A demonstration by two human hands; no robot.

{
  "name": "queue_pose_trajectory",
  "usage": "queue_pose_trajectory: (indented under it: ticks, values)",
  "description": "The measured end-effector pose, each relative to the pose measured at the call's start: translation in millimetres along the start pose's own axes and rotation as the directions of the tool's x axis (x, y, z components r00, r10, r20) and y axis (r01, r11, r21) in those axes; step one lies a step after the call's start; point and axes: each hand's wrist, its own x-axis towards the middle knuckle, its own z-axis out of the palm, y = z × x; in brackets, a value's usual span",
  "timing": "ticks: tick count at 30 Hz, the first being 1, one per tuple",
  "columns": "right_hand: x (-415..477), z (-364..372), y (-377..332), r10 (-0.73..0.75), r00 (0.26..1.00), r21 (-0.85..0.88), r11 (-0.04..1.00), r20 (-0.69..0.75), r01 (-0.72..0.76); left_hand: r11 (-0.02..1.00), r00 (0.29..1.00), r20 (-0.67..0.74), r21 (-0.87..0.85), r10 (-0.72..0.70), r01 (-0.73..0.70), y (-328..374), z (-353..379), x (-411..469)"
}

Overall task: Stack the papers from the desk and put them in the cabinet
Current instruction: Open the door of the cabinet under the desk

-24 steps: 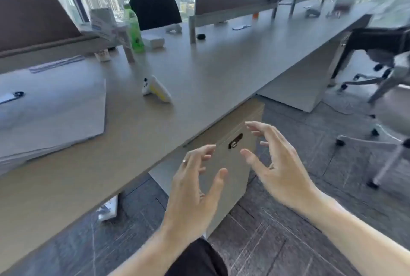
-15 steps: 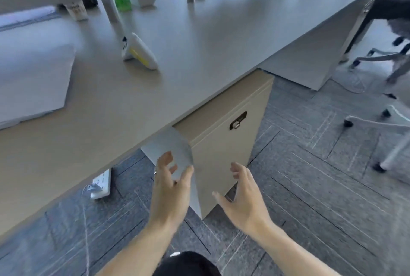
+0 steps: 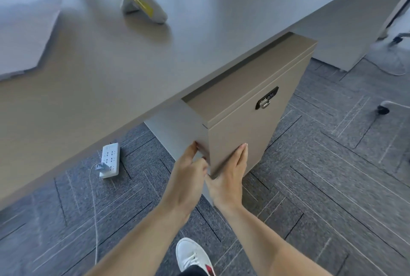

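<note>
The stack of papers [image 3: 24,38] lies on the desk [image 3: 137,69] at the far left, blurred. Under the desk's edge stands the taupe cabinet [image 3: 250,129] with a small combination lock [image 3: 266,99] on its door. The door looks closed. My left hand [image 3: 188,173] is at the door's left edge, its fingertips hooked around that edge. My right hand [image 3: 230,175] lies flat on the lower front of the door, fingers straight and together, thumb by the edge. Neither hand holds paper.
A white device with a yellow label [image 3: 142,0] stands on the desk. On the grey carpet lie a white power strip [image 3: 109,160] with a cable, and my white shoe [image 3: 193,255]. A chair base [image 3: 390,62] is at the far right.
The view dropped from the desk top to the cabinet. Both hands went down and forward from mid-air to the door's lower left edge, the left curling around it, the right flattening on the front.
</note>
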Motion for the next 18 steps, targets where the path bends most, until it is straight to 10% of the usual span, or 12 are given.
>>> queue_pose_trajectory:
  ticks: [18]
  values:
    - [-30,-75,55,-0.140,0.989,0.069,0.988,0.053,0.136,1.000,0.989,-0.146,0.010,0.009,-0.007,20,38,-15]
